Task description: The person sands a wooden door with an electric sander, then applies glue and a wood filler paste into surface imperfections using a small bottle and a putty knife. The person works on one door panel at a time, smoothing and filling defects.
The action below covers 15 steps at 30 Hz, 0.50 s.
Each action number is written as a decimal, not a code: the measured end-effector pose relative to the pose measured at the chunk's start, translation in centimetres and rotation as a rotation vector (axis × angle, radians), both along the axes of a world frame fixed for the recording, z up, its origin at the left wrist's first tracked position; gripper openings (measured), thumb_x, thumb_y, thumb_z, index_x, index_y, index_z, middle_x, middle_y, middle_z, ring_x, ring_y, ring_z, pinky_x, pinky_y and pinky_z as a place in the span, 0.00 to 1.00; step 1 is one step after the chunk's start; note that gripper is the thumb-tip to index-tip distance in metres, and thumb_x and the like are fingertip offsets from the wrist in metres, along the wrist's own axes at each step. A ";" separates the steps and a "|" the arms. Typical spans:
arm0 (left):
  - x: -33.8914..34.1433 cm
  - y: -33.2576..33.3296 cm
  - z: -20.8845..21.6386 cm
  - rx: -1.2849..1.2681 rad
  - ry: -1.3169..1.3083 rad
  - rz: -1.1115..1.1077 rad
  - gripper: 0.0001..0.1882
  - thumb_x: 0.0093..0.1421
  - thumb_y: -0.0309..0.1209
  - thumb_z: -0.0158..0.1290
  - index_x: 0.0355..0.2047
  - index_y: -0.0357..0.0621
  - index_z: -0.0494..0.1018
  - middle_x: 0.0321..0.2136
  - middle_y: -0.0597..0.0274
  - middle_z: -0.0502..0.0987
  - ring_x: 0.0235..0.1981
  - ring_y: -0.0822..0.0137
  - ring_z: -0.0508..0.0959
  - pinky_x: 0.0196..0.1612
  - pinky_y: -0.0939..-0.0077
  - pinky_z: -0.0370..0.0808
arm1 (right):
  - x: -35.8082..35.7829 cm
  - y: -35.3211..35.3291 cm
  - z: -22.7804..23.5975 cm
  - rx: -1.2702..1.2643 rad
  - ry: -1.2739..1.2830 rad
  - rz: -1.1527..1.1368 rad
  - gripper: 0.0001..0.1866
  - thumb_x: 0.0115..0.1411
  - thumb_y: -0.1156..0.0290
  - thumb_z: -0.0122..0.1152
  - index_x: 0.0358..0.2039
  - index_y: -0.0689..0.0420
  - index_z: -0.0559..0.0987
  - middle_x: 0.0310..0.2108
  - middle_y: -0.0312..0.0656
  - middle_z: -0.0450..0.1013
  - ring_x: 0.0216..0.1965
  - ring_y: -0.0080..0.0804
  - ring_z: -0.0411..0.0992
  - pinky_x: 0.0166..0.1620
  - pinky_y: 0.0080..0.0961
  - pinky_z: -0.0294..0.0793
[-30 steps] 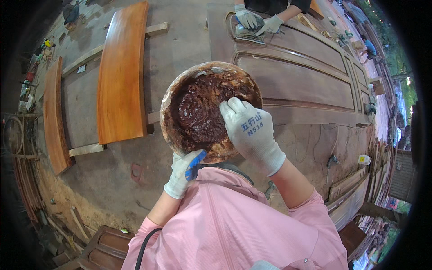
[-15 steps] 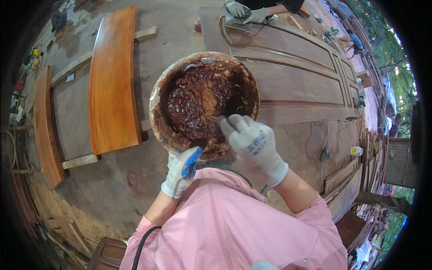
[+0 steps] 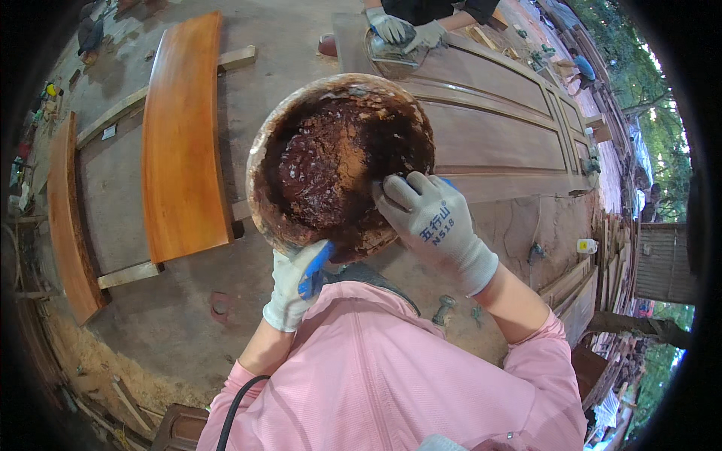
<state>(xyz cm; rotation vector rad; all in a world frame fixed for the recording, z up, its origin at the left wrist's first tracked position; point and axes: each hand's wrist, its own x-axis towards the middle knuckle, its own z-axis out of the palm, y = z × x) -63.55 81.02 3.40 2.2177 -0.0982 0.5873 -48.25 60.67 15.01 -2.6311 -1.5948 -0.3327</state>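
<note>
A round, crusted bowl [image 3: 259, 173] is held up in front of me, tilted so its inside shows. Dark red-brown paste [image 3: 312, 177], with a drier orange-brown patch, coats the inside. My left hand [image 3: 295, 289], in a white glove with blue palm coating, grips the near rim, its thumb over the edge and its fingers hidden beneath. My gloved right hand [image 3: 432, 225] is closed at the bowl's right side, fingers curled over the inside. Whatever it pinches is hidden by the fingers and the shadow.
Beyond the bowl lies a brown panelled wooden door [image 3: 489, 139]. A co-worker's gloved hands [image 3: 402, 31] hold a sander [image 3: 391, 54] on it. To the left, a glossy orange board [image 3: 184, 143] and a narrower board [image 3: 71, 218] rest on wooden strips. A white container [image 3: 587, 246] stands at right.
My right hand has shifted slightly right and up toward the bowl's side wall. The orange-brown patch in the paste looks wider. The co-worker's hands and sander have moved a little left.
</note>
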 end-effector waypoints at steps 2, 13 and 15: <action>-0.2 -0.6 -0.1 -0.060 -0.008 0.015 0.24 0.48 0.17 0.59 0.47 0.45 0.83 0.42 0.53 0.84 0.48 0.47 0.80 0.58 0.53 0.72 | -0.1 -0.5 0.2 0.027 0.021 0.013 0.13 0.53 0.67 0.62 0.39 0.50 0.84 0.37 0.33 0.72 0.37 0.30 0.73 0.37 0.27 0.75; 0.2 -0.7 0.4 0.040 0.031 0.039 0.22 0.47 0.20 0.63 0.45 0.45 0.84 0.43 0.54 0.85 0.50 0.46 0.81 0.61 0.54 0.71 | 0.8 0.3 2.8 0.327 0.189 -0.253 0.15 0.56 0.71 0.65 0.46 0.55 0.82 0.35 0.39 0.76 0.34 0.38 0.77 0.34 0.34 0.78; 0.1 -0.7 0.1 0.039 0.028 0.045 0.22 0.47 0.20 0.63 0.45 0.45 0.84 0.44 0.54 0.84 0.51 0.47 0.81 0.61 0.54 0.71 | 0.6 0.9 2.9 0.308 0.122 -0.187 0.14 0.57 0.72 0.65 0.45 0.54 0.82 0.37 0.37 0.76 0.34 0.37 0.76 0.35 0.33 0.77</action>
